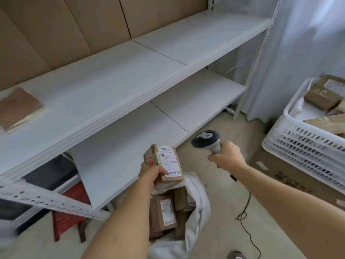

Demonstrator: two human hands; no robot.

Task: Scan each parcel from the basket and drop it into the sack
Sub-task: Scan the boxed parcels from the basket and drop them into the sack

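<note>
My left hand (pixel 151 174) grips a small brown cardboard parcel (pixel 164 161) with a white shipping label facing up, held just above the open white sack (pixel 198 202). Several brown parcels (pixel 164 214) lie inside the sack. My right hand (pixel 226 156) holds a grey and black barcode scanner (pixel 205 140) by its handle, a little to the right of the parcel, its head tilted toward the label. A white slotted basket (pixel 298 139) at the right edge holds several more brown parcels (pixel 324 96).
White metal shelving (pixel 112 90) fills the left and centre, with one flat brown parcel (pixel 18 107) at its left end. A large cardboard box (pixel 291 174) sits under the basket. The scanner cable (pixel 246 217) trails over the floor. A red object (pixel 67 212) stands under the shelf.
</note>
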